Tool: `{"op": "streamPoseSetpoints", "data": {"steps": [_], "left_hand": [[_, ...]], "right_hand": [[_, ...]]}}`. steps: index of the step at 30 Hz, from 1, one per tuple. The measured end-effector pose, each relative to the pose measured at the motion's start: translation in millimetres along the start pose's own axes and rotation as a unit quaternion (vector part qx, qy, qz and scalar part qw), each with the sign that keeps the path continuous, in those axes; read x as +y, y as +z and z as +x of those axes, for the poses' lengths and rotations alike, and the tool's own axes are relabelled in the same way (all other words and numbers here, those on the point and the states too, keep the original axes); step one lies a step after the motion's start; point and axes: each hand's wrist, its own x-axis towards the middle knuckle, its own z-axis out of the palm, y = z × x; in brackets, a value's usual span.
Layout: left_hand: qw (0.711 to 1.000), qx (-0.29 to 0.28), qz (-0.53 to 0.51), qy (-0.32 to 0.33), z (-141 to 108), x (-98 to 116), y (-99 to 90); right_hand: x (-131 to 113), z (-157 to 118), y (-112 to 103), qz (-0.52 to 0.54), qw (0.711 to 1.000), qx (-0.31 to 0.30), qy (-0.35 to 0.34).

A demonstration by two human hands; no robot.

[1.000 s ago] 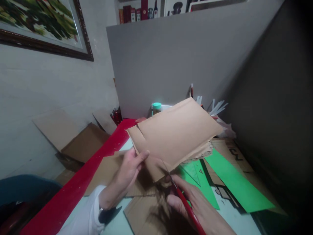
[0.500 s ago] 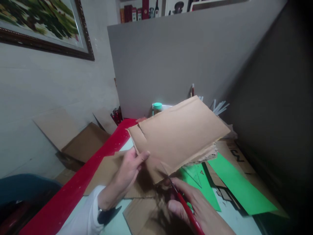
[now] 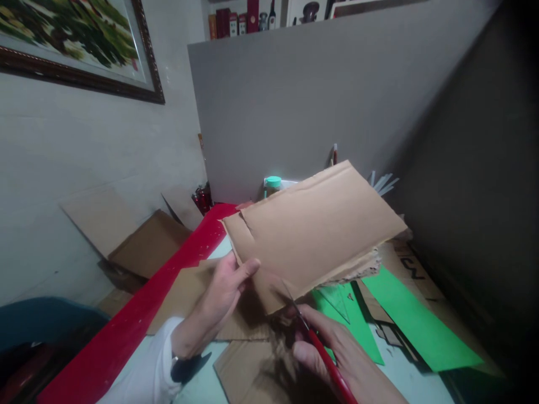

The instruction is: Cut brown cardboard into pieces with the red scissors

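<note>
A piece of brown cardboard (image 3: 314, 224) is held up in the air, tilted, with torn layers along its right underside and a slit near its left end. My left hand (image 3: 229, 289) pinches its lower left edge, thumb on top and fingers beneath. In my right hand (image 3: 332, 348) are red-handled scissors (image 3: 322, 353). One thin blade lies over the cardboard's near edge; the other blade is hidden. Below my hands, more cardboard pieces (image 3: 238, 367) lie on the table.
Green sheets (image 3: 421, 320) and a clear set square (image 3: 334, 300) lie at right. A jar with a turquoise lid (image 3: 273, 184) stands behind the cardboard. A grey panel (image 3: 295, 106) closes off the back. An open cardboard box (image 3: 147, 244) sits left of the table's red edge (image 3: 126, 331).
The cardboard's far right end has swung slightly to the right. Both hands keep nearly the same grip, and the view has shifted a little.
</note>
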Motion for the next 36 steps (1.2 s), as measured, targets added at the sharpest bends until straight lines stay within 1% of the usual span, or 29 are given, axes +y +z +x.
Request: {"op": "streamPoseSetpoints", "data": {"steps": [3, 6, 12, 15, 18, 26, 30, 36], "left_hand": [[1.000, 0.004, 0.001, -0.003, -0.9, -2.7, -0.6], [1.000, 0.002, -0.002, -0.005, -0.8, -5.6, -2.3], [1.000, 0.012, 0.000, -0.015, 2.7, -12.0, -6.0], [1.000, 0.016, 0.004, -0.013, 3.9, -12.0, -7.5], [1.000, 0.023, 0.009, -0.001, 3.8, -10.1, -9.2], [0.998, 0.063, 0.030, -0.006, 5.6, -11.6, -17.5], [0.998, 0.054, 0.037, -0.009, 4.9, -10.7, -17.4], [0.998, 0.024, 0.058, -0.009, -1.5, -14.5, -15.3]], "right_hand": [[2.2, 6.5, 1.1, 0.028, 0.997, -0.065, -0.010], [11.7, 12.9, 2.9, 0.039, 0.994, -0.101, -0.025], [30.2, 16.5, 13.0, 0.037, 0.995, -0.085, -0.028], [32.2, 15.9, 19.1, 0.034, 0.997, -0.071, -0.026], [32.5, 18.1, 24.2, 0.000, 0.998, -0.054, -0.023], [40.1, 31.4, 35.5, -0.044, 0.998, -0.025, -0.040], [40.7, 30.7, 34.3, -0.040, 0.998, -0.027, -0.047], [37.1, 22.0, 24.0, -0.014, 0.998, -0.057, -0.034]]}}
